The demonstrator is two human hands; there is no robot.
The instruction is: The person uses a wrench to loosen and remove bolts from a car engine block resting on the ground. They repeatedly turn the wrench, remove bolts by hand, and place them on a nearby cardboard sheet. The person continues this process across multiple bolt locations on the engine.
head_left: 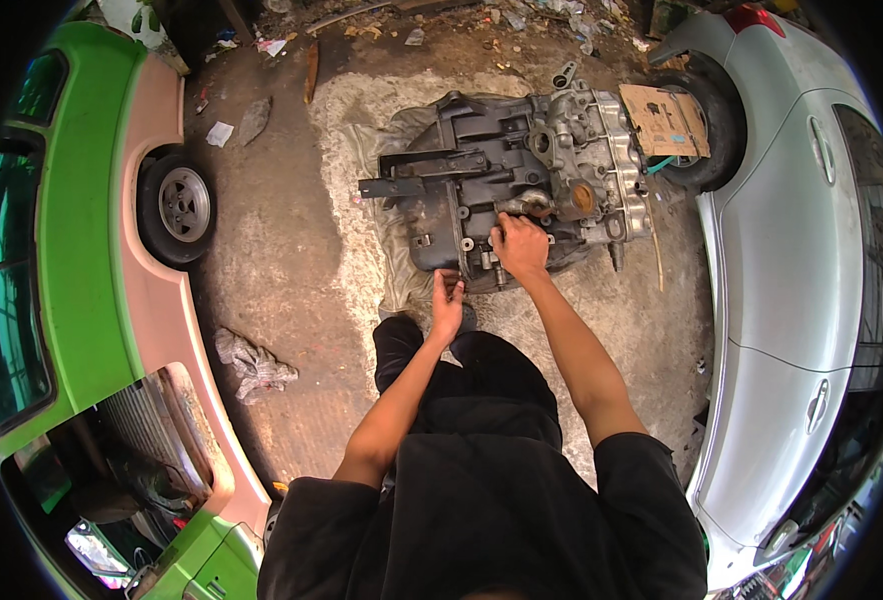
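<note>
A large grey engine block (506, 175) lies on a pale cloth (381, 150) spread over the concrete ground ahead of me. My right hand (519, 245) rests on its near side, fingers curled around a small metal part by a round fitting (581, 197). My left hand (448, 302) hovers at the engine's lower near edge, fingers bent; whether it holds anything is hidden. My legs in black trousers stand just below the engine.
A green and pink vehicle (91, 280) with a wheel (181, 205) stands to the left. A silver car (791, 300) stands to the right, cardboard (666, 120) propped against its tyre. A crumpled rag (253, 365) lies on the ground; litter lies along the far edge.
</note>
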